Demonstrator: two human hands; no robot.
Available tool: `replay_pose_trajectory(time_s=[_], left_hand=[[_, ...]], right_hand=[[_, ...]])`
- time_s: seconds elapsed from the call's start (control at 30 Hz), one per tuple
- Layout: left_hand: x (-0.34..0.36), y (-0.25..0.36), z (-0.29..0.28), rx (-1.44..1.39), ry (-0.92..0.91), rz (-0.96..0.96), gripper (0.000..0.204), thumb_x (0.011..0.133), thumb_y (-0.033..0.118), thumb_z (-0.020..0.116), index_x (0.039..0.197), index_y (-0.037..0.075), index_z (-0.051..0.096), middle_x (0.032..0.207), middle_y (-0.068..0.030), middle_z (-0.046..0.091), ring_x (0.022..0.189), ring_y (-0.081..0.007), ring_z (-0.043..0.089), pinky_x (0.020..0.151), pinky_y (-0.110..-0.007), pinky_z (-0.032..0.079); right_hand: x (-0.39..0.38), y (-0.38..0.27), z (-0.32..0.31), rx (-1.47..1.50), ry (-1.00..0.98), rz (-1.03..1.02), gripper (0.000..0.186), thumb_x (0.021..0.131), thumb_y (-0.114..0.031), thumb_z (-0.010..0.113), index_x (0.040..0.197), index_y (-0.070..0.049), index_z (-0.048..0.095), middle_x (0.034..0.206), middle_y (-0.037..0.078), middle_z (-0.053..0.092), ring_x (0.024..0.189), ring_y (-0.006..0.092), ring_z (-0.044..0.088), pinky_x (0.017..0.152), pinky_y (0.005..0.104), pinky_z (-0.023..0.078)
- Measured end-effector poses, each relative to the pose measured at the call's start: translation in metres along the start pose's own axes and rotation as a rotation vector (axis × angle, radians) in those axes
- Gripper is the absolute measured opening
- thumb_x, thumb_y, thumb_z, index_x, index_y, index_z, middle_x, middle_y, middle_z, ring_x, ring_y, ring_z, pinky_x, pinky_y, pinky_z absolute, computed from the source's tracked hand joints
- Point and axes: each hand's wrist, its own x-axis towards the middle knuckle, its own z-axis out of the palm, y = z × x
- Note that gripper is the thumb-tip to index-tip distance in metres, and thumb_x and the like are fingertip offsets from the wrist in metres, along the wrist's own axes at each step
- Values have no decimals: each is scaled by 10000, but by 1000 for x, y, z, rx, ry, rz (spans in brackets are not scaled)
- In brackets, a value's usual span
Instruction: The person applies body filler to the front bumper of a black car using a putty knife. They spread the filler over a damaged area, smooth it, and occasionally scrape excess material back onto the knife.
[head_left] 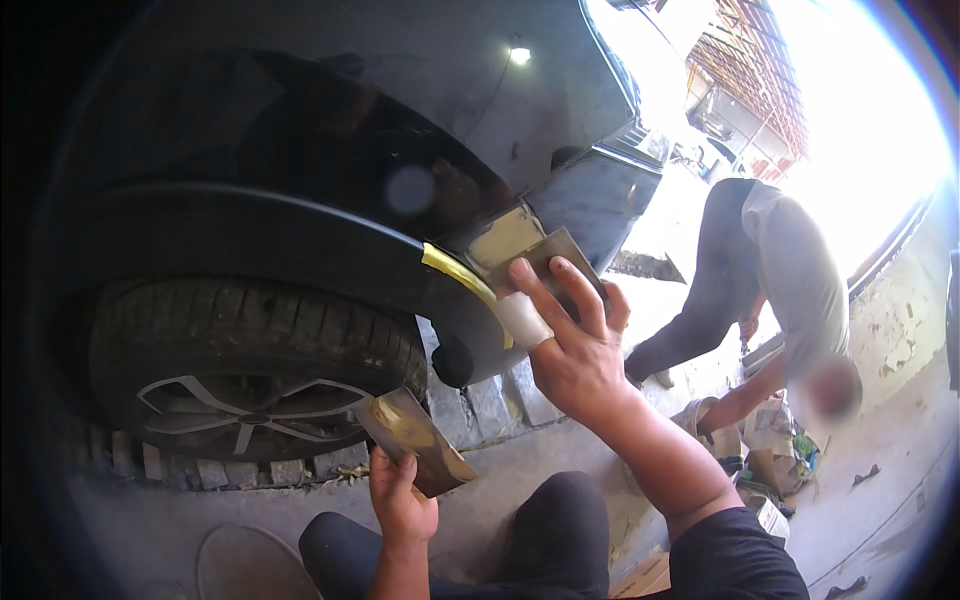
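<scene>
My left hand [402, 502] grips the lower edge of a flat metal plate [425, 455] smeared with yellowish body filler [398, 424]. My right hand [580, 350] presses a thin, dark rectangular filler spreader [560, 262] against the car's bodywork, fingers spread over its face. A white wrap [522, 320] surrounds one finger of that hand. Beside the spreader a patch of cream filler [505, 238] covers part of the dark car panel [420, 130]. Yellow tape [455, 270] runs along the wheel arch edge, just left of the right hand.
The car's wheel [250, 400] stands left of the metal plate. At right a co-worker [800, 270] bends low, reaching toward a bucket [695, 418] beside a pile of bags and rubbish [775, 450]. Cardboard [645, 578] lies by my right arm; a hose loop [235, 545] rests on the floor.
</scene>
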Motion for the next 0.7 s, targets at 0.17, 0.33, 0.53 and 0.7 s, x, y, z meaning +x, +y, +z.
replay_pose_trajectory(time_s=[0.17,0.33,0.53,0.7], left_hand=[[0,0,3,-1,12,8,323,946,68,605,1255,20,523,1225,-71,606,1135,-184,577,1032,-359,423],[-4,0,7,4,3,3,315,953,76,599,1254,21,524,1223,-70,606,1141,-185,571,1040,-362,416],[-7,1,9,-36,-33,4,309,965,53,572,1268,27,521,1245,-77,604,1168,-190,564,1062,-370,406],[-6,0,7,-38,-51,-16,322,964,35,565,1283,27,522,1253,-79,608,1164,-187,573,1062,-361,411]], right_hand=[[-22,7,22,-10,14,18,432,763,-100,633,1177,-223,640,1482,-18,510,1376,241,377,1084,508,166],[-33,9,24,-48,-3,11,438,745,-102,639,1161,-239,651,1469,-29,521,1378,229,380,1083,505,174],[-15,-2,-16,-7,11,-11,420,729,-102,674,1132,-219,666,1497,-23,492,1412,254,338,1067,538,173],[21,-2,-29,43,79,-131,405,706,-66,713,1088,-192,670,1463,8,538,1404,302,380,1013,528,233]])
